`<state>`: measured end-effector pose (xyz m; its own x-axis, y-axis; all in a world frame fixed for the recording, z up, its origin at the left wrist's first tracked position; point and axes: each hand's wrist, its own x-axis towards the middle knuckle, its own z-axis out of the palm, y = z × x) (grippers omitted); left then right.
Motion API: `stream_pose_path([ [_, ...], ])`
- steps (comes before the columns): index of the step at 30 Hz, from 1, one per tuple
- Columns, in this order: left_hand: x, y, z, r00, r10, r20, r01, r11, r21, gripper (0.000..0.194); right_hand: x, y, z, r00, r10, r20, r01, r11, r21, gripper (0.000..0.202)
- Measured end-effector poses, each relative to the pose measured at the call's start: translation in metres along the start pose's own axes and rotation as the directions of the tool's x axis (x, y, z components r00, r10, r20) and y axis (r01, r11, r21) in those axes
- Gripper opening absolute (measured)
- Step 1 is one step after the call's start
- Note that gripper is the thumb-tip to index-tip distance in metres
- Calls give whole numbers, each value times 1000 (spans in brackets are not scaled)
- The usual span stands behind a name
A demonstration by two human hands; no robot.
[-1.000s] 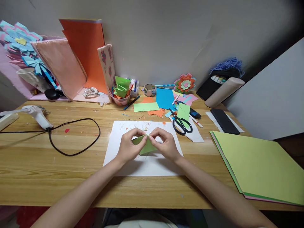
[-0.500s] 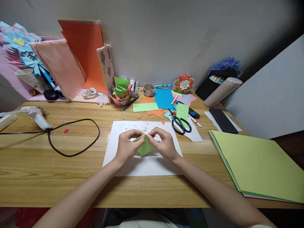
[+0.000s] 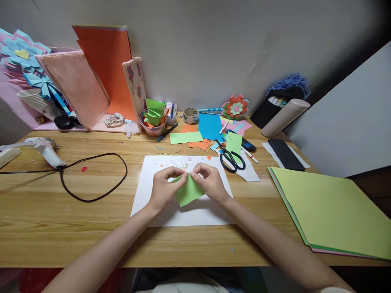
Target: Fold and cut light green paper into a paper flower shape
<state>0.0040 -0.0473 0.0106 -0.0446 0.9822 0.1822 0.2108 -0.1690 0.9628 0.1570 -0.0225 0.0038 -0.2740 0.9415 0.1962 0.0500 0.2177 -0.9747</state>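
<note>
As both hands (image 3: 165, 188) (image 3: 213, 184) pinch, green paper (image 3: 190, 193) hangs between

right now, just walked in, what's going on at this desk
A person is holding a small piece of green paper between two bare hands. The left hand and right hand pinch it close together near its upper edge, above a white sheet on the wooden desk. The black-handled scissors lie beyond the right hand, unheld, and a stack of coloured sheets lies off to the right.
</note>
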Motion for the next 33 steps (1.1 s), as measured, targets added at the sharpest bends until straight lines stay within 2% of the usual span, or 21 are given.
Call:
stream_pose_path([
  [5, 7, -6, -1, 996, -85, 8, 85, 994, -62, 14, 6, 8, -6, 987, 131, 89, -139, 986, 97, 21],
  [9, 15, -9, -7, 989, -134, -60, 126, 984, -124, 18, 9, 10, -9, 985, 168, 47, -173, 975, 141, 19],
  [11, 17, -10, -10, 984, -140, -106, 124, 981, -148, 21, 8, 10, -9, 986, 162, 28, -164, 979, 125, 19],
  [14, 17, -10, -11, 984, -133, -122, 111, 980, -167, 25, 4, 8, -7, 989, 128, 68, -133, 988, 76, 20],
  [21, 13, -2, -10, 984, -178, 19, 178, 963, -204, 38, -3, 5, -4, 999, -43, 27, 47, 981, -187, 10],
  [26, 15, -2, -14, 982, -182, 50, 189, 940, -284, 41, -4, 2, -2, 995, -95, 15, 96, 964, -249, 11],
  [30, 20, -7, -19, 981, -185, -54, 157, 930, -332, 39, -5, 5, -1, 998, -38, 47, 47, 976, -213, 15],
  [33, 26, -13, -24, 957, -239, -166, 155, 902, -403, 40, -4, 8, 0, 985, 36, 167, -22, 996, -84, 18],
])
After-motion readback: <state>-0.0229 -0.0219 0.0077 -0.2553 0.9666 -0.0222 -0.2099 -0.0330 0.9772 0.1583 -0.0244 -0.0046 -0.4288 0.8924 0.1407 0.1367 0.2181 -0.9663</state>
